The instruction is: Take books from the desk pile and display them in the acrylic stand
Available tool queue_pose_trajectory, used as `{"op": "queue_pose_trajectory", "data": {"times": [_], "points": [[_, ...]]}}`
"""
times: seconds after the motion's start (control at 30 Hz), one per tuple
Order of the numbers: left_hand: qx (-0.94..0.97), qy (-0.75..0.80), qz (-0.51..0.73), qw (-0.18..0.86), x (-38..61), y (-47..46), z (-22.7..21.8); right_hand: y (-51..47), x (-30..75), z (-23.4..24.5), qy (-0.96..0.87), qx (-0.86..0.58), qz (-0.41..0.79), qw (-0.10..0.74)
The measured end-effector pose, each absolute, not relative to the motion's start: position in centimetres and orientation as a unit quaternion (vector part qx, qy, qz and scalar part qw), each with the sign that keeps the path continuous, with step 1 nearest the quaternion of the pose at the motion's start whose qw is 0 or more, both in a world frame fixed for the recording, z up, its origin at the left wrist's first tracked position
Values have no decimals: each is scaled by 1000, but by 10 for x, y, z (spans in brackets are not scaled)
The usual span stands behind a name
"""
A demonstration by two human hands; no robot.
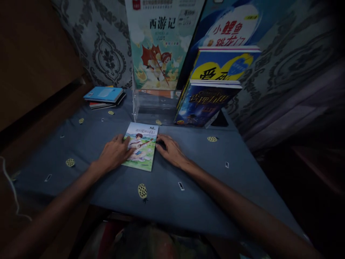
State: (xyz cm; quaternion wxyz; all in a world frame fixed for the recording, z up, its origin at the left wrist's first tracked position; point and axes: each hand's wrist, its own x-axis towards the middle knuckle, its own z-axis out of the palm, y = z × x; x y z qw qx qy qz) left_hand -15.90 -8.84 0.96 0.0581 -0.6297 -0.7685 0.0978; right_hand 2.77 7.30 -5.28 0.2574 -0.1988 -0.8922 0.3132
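Note:
A thin paperback book [144,153] lies face up on the cloth-covered table, its cover showing a figure with a guitar on green grass. From the left, my left hand [114,153] rests over the book's edge, thumb and a fingertip lying apart on the cover. My right hand [171,151] is at the opposite edge, fingers loosely bent and apart, tips at or very close to the book's side. Neither hand appears to lift the book. The undersides of both hands are hidden.
Behind the book stands a clear acrylic rack [153,108] bearing an upright book [164,46]. Several more books [207,104] stand at its right. A small stack of books [104,95] lies at the back left. Patterned wall covering [107,54] rises behind the table [210,180].

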Motion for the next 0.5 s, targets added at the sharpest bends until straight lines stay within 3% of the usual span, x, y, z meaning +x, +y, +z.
{"op": "queue_pose_trajectory", "data": {"times": [0.27, 0.5], "points": [[-630, -770, 88, 50, -155, -93, 15, 82, 24, -64, -889, -203, 307, 271], [-785, -619, -19, -4, -156, -119, -2, 75, 32, -61, -874, -236, 306, 294]]}}
